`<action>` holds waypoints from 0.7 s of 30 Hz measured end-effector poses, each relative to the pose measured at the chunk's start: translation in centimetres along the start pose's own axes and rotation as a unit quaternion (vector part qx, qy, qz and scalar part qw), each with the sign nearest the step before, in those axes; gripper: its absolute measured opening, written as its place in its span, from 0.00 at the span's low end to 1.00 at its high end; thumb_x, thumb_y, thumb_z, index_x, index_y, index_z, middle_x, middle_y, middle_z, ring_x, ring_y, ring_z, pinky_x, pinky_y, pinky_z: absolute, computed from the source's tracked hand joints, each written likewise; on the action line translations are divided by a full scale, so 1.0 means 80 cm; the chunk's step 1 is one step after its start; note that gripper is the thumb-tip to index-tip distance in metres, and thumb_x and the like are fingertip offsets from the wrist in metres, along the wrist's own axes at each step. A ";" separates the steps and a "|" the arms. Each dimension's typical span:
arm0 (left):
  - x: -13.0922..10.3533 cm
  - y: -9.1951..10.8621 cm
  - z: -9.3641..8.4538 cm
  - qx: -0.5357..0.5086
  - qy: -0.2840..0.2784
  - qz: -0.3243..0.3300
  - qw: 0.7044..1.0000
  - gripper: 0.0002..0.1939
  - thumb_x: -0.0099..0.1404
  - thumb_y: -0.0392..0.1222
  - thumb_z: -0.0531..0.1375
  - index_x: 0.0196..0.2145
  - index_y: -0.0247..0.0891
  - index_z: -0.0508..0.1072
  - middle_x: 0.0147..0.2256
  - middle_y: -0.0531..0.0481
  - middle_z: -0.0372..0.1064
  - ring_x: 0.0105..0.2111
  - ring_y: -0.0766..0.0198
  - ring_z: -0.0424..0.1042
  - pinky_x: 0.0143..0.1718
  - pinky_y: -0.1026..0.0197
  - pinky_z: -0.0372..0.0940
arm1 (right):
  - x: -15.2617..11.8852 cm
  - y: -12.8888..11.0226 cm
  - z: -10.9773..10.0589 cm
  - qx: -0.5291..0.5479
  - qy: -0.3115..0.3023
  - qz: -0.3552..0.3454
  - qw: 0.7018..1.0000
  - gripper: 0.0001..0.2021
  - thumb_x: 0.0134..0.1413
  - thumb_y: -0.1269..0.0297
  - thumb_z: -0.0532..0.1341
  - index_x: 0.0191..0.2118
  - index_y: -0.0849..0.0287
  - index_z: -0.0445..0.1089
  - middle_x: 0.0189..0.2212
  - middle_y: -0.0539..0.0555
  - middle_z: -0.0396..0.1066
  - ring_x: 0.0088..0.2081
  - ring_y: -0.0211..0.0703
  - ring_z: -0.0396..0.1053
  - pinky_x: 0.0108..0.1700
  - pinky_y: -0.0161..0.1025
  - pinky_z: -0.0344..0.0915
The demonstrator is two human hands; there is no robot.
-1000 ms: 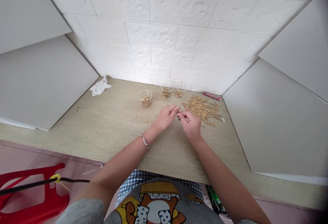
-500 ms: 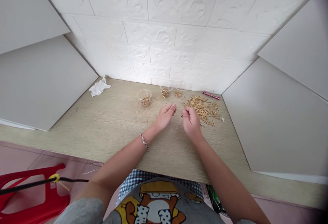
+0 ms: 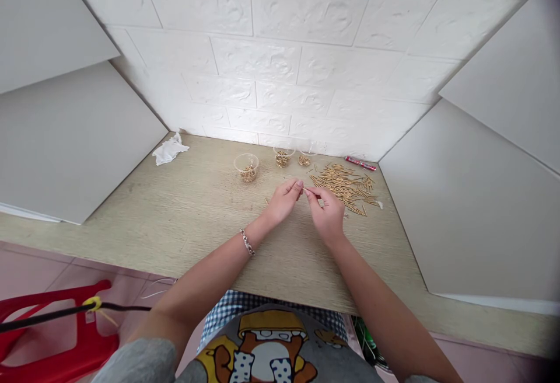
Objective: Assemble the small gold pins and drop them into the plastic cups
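My left hand (image 3: pixel 284 201), a chain bracelet on its wrist, is closed in a pinch above the table. My right hand (image 3: pixel 326 211) pinches close beside it, the fingertips of both hands nearly touching. A small, thin golden piece (image 3: pixel 305 190) shows between the fingertips; its ends are hidden. Just beyond and to the right lies a loose pile of golden pins (image 3: pixel 339 182). Three clear cups stand behind the hands: a left cup (image 3: pixel 247 167), a middle cup (image 3: pixel 283 155) and a right cup (image 3: pixel 305 158), each holding small golden parts.
A crumpled white tissue (image 3: pixel 170 149) lies at the back left of the table (image 3: pixel 196 202). The red tube-like packet (image 3: pixel 360 163) rests near the wall at the right. Grey panels flank the table on both sides. A red plastic stool (image 3: pixel 91 336) stands on the floor at lower left.
My right hand has moved left and turned, bringing its fingertips up to those of my left hand. The left hand has barely shifted.
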State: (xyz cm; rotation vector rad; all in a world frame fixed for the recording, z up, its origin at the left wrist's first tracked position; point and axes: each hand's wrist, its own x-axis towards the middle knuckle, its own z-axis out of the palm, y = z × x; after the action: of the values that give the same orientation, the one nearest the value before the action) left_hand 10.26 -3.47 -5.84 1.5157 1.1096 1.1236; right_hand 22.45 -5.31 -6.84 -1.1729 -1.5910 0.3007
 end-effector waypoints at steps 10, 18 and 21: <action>0.002 -0.004 0.000 0.011 0.004 0.005 1.000 0.19 0.63 0.52 0.46 0.21 0.37 0.56 0.21 0.56 0.51 0.24 0.69 0.53 0.27 0.64 0.52 | 0.001 -0.001 -0.001 0.013 -0.021 0.020 1.000 0.08 0.51 0.64 0.56 0.32 0.58 0.72 0.29 0.54 0.73 0.29 0.40 0.68 0.33 0.38 0.64; -0.001 -0.003 0.007 0.051 0.055 0.001 0.997 0.19 0.63 0.51 0.46 0.20 0.37 0.56 0.20 0.56 0.52 0.24 0.69 0.54 0.28 0.65 0.52 | -0.001 -0.004 0.003 0.020 -0.026 0.064 0.997 0.09 0.51 0.63 0.56 0.31 0.59 0.72 0.27 0.53 0.73 0.28 0.40 0.68 0.32 0.37 0.64; -0.002 -0.005 0.012 0.057 0.079 -0.004 0.995 0.18 0.63 0.50 0.46 0.20 0.37 0.56 0.20 0.56 0.54 0.24 0.69 0.55 0.28 0.65 0.52 | -0.002 -0.001 0.006 0.036 -0.030 0.091 0.995 0.09 0.50 0.62 0.56 0.31 0.60 0.72 0.27 0.53 0.73 0.28 0.40 0.69 0.34 0.38 0.65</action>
State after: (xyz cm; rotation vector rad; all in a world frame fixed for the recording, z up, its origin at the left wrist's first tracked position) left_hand 11.10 -3.71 -6.39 1.5288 1.3056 1.2079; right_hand 21.95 -5.29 -7.08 -1.2651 -1.5159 0.5117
